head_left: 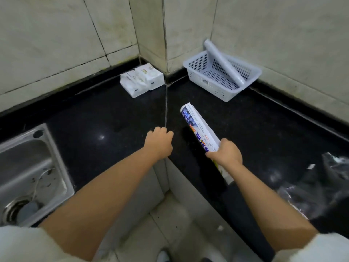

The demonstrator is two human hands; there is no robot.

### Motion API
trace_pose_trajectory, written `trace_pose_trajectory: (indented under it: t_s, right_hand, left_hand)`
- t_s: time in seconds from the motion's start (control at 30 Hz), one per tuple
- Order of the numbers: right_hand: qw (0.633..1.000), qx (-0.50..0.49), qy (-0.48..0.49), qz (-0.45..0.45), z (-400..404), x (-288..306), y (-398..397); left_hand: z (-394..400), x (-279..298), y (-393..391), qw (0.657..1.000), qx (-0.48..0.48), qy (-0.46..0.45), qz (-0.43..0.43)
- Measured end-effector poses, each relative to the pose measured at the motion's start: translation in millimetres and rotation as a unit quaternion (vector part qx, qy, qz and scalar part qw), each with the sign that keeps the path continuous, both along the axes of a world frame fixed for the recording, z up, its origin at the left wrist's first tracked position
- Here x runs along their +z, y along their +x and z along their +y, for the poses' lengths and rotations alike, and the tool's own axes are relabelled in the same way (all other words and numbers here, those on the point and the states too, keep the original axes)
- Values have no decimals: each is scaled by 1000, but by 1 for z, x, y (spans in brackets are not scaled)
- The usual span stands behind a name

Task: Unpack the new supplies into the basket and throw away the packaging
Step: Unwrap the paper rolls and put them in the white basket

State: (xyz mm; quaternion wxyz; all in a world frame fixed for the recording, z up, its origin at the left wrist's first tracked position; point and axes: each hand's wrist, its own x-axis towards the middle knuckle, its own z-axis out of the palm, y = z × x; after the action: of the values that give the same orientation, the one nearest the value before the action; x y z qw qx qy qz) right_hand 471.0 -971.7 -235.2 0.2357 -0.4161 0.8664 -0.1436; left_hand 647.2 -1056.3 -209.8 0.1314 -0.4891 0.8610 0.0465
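My right hand grips a printed paper wrapper rolled into a tube, white with blue pictures and red text, held above the black counter and pointing toward the corner. My left hand is curled into a loose fist over the counter's inner corner, and I see nothing in it. A white perforated plastic basket stands at the back right against the wall. A plain pale grey roll leans diagonally inside it, one end over the rim. Two white tissue packs lie by the wall corner.
A steel sink with a drain is set into the counter at the left. Crumpled black plastic bags lie on the counter at the right edge. Tiled walls close the corner behind. The floor shows below between my arms.
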Motion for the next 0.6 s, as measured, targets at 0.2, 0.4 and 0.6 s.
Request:
trace_pose_trajectory:
  t_s: [0.2, 0.4, 0.6]
  right_hand:
    - [998, -5, 23, 59, -33, -27, -5]
    - [991, 58, 60, 106, -61, -40, -35]
    - [976, 122, -108, 142, -51, -36, -44]
  left_hand:
    - [-50, -31, -17, 998, -37, 38, 30]
    - [-90, -52, -56, 993, -62, 50, 83]
    - [-121, -59, -83, 980, -97, 9, 175]
